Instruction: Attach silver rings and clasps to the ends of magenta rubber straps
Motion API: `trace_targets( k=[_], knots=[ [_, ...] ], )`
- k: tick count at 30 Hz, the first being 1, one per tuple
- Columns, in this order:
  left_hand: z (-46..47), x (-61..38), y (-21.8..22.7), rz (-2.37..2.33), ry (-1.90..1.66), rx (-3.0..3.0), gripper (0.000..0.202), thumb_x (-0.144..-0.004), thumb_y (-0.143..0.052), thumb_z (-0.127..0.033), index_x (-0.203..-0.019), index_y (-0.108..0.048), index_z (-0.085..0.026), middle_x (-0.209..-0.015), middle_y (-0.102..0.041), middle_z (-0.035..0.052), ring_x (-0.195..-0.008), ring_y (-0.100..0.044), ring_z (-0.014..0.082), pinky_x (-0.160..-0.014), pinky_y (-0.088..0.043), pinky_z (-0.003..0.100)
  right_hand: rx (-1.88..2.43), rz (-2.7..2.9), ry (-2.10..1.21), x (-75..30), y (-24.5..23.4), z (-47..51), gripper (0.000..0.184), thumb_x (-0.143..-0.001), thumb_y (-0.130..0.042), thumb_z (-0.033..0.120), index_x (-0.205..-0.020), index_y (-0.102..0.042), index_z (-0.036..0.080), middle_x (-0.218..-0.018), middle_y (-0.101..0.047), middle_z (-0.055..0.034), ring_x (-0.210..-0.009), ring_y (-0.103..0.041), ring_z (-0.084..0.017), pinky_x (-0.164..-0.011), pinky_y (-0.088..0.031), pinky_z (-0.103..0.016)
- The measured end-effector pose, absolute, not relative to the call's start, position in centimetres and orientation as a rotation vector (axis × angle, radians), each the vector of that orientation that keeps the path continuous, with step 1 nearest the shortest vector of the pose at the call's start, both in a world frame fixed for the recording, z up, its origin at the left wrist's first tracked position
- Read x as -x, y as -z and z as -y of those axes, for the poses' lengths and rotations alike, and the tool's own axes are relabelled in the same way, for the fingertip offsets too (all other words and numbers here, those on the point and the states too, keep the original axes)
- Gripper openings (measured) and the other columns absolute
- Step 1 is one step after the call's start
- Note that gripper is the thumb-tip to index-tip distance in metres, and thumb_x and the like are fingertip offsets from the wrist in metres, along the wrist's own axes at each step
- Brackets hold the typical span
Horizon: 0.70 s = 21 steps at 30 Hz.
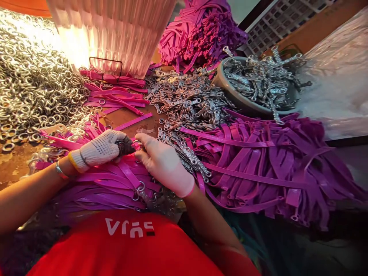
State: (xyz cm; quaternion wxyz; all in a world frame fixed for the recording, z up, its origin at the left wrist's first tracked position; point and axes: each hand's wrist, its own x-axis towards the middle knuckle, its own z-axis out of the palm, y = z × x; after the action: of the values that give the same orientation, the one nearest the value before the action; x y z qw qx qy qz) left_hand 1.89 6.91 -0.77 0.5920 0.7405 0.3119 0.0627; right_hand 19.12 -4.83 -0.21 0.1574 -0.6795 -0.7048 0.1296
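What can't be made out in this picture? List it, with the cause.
All in the head view:
What the left hand grips: mostly covered by its fingers.
Inside of the bucket: buried under metal pieces.
Full shape of the orange object: cut off by the top edge.

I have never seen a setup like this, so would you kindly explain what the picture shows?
There is no machine arm here: one camera, worn on a person's head, looks forward and down at their own gloved hands. The right hand seems to pinch a small metal ring; what the left hand, right beside it, may hold is hard to make out. On the brown surface lie pink straps, a heap of metal rings and linked metal pieces, with more in a tub.
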Motion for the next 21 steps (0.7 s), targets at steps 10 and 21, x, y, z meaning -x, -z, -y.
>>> trace_targets(
  k=[10, 21],
  knots=[
    [-6.5, -1.8, 1.8, -0.7, -0.128, -1.65, 0.011, -0.07, -0.05, -0.013, -0.067, -0.061, -0.017, -0.051, -0.058, 0.0007, -0.043, -0.047, 0.0107, -0.043, -0.03, 0.021, 2.016, 2.573, -0.09, -18.5, -0.1, 3.7, 0.031, -0.104, -0.034, 0.017, -0.124, -0.057, 0.01, -0.085, -0.071, -0.0115, -0.074, -0.066, -0.021, -0.061, -0.036, -0.029],
    [-13.1, -3.2, 1.4, -0.729, 0.221, -2.288, 0.017, -0.066, -0.055, -0.003, -0.066, -0.068, -0.014, -0.057, -0.062, -0.0009, -0.053, -0.048, 0.0093, -0.057, -0.034, 0.022, 2.161, 2.508, -0.07, -18.2, -1.3, 5.8, 0.035, -0.106, -0.043, 0.045, -0.1, -0.061, 0.015, -0.078, -0.068, -0.0096, -0.07, -0.067, -0.022, -0.056, -0.031, -0.03]
  ],
)
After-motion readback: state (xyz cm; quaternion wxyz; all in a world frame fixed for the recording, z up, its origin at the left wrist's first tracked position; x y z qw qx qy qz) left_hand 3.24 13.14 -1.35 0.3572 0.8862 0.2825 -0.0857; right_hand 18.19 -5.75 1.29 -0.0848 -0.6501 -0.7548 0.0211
